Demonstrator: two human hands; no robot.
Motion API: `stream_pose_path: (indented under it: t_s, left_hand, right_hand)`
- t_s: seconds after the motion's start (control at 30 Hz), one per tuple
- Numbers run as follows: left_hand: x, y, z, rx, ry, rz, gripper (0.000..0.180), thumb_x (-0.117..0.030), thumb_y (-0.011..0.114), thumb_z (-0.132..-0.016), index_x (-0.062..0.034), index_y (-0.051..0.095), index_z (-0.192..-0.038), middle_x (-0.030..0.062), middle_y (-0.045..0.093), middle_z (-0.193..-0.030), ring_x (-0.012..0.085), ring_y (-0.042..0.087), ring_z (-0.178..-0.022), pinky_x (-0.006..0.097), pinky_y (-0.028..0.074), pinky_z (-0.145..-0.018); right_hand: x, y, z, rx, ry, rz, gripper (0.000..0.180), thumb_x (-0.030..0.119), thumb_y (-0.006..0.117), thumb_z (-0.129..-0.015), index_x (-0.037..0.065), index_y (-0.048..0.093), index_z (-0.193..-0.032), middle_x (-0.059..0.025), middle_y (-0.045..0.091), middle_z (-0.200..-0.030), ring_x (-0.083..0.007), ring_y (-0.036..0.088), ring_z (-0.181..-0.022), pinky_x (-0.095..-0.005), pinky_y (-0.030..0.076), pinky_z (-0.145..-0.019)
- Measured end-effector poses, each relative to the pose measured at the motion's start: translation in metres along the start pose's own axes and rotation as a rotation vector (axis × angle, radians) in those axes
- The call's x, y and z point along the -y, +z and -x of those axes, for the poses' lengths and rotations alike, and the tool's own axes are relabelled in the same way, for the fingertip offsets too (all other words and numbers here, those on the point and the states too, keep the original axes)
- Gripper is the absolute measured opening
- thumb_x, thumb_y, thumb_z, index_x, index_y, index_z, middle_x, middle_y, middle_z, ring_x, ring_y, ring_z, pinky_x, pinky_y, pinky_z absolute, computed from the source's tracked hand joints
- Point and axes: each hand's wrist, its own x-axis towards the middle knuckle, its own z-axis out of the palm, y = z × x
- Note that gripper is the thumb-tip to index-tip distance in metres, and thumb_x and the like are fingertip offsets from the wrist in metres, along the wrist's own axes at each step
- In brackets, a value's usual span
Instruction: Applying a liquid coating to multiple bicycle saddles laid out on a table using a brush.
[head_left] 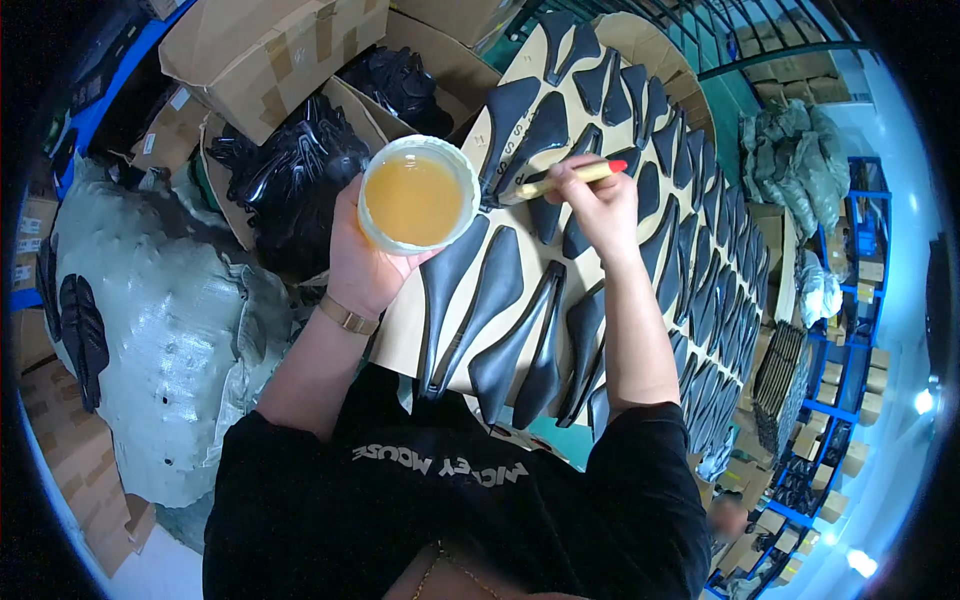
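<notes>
While the left hand cups a white bowl of amber liquid from below, its fingers wrapped round the base and far side, the bowl sits level and close to the work, so the liquid stays in and lies just beside the brush. The right hand has its fingers clenched on a brush with a pale wooden handle and red end, gripped like a pen and angled down to the left; the tip meets a black piece just right of the bowl's rim. Judging by that grip, it allows fine strokes on a narrow surface.

Black curved pieces lie in overlapping rows on a cardboard sheet, fanned out so that each shows a bare face, probably to keep every one within the brush's reach. Open cartons at upper left hold heaps of more black parts. A grey sack bulges at the left, and blue shelving stands at the right.
</notes>
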Motion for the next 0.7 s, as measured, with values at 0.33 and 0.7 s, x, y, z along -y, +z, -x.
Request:
stream_pose_path:
  t_s: [0.33,0.7]
  left_hand:
    - [0.003,-0.008,0.002,0.005,0.014,0.017,0.061,-0.056,0.039,-0.088,-0.0160,0.041,-0.135,0.0098,0.039,-0.141,0.0314,0.035,-0.131,0.056,0.017,-0.108]
    - [0.003,-0.007,-0.005,0.072,0.013,0.002,0.060,-0.055,0.037,-0.089,-0.0138,0.042,-0.133,0.0100,0.043,-0.137,0.0304,0.040,-0.128,0.054,0.023,-0.106]
  right_hand:
    - [-0.005,0.004,-0.003,0.077,-0.157,0.220,0.017,0.021,0.069,-0.080,0.004,0.069,-0.085,-0.0080,0.068,-0.075,-0.0098,0.063,-0.068,-0.0257,0.050,-0.064]
    - [-0.001,-0.011,-0.013,-0.222,-0.161,0.411,0.015,0.018,0.068,-0.083,0.003,0.068,-0.089,-0.0013,0.066,-0.073,-0.0059,0.059,-0.065,-0.0201,0.047,-0.063]
